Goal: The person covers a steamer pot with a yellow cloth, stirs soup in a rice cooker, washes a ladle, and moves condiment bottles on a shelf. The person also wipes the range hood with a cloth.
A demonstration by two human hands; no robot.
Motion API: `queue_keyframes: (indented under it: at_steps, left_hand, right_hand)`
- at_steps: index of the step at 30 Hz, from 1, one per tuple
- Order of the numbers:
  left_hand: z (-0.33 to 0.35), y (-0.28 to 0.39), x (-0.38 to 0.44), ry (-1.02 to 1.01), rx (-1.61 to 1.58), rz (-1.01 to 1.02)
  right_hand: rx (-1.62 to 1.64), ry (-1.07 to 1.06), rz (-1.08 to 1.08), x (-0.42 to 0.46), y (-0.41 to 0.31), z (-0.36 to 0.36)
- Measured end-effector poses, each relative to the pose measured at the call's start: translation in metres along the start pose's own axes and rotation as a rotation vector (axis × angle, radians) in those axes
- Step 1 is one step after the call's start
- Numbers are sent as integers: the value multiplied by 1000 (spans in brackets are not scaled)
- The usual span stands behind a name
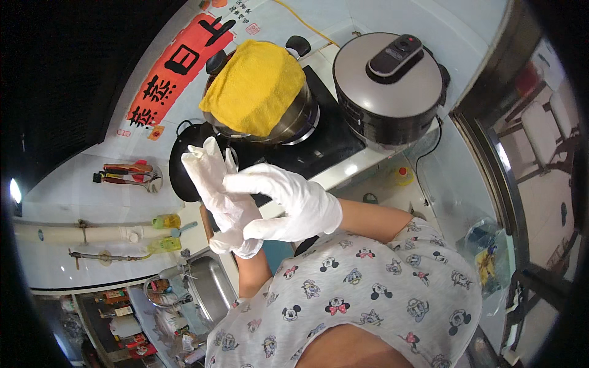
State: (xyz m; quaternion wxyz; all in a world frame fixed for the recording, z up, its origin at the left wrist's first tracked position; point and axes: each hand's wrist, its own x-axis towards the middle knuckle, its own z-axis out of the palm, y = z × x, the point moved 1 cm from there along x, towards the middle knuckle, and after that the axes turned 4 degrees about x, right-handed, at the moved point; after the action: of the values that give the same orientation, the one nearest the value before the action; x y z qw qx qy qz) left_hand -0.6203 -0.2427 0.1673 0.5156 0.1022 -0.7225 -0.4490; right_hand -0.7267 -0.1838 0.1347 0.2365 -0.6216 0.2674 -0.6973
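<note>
Both hands wear loose white gloves. My left hand (pixel 225 202) is raised at the centre left, its fingers extended and the glove's fingertips wrinkled. From the right, my right hand (pixel 294 202) reaches across, with its thumb near the left wrist and its fingers at the base of the left fingers, gripping the left glove between them. Beyond the hands, a yellow cloth (pixel 257 87) lies over the top of a steel pot (pixel 301 112) with black handles. That pot stands on a black cooktop (pixel 338 133). What lies behind the gloves is hidden.
A lidded electric pressure cooker (pixel 386 101) stands right of the cooktop. A black pan (pixel 179 161) is left of it. Cooking utensils (pixel 129 175) hang on the wall, above a steel sink (pixel 214 285). A door frame (pixel 487 152) runs along the right.
</note>
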Motion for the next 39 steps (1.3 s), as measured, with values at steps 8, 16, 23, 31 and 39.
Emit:
queue_keyframes:
  at_steps: [8, 16, 23, 31, 39]
  left_hand:
    - [-38, 72, -81, 190, 2, -208]
    - [-122, 103, -189, 25, 234, -516]
    - [-134, 112, -243, -172, 345, -235]
    - [-143, 112, -252, -137, 431, -299]
    - [-154, 99, -231, 283, -195, -164]
  right_hand:
    - [96, -188, 26, -50, -5, 107]
    - [358, 131, -16, -90, -42, 179]
    - [444, 39, 268, -102, -63, 214]
    - [266, -139, 227, -108, -49, 214]
    - [865, 244, 567, -97, -40, 211]
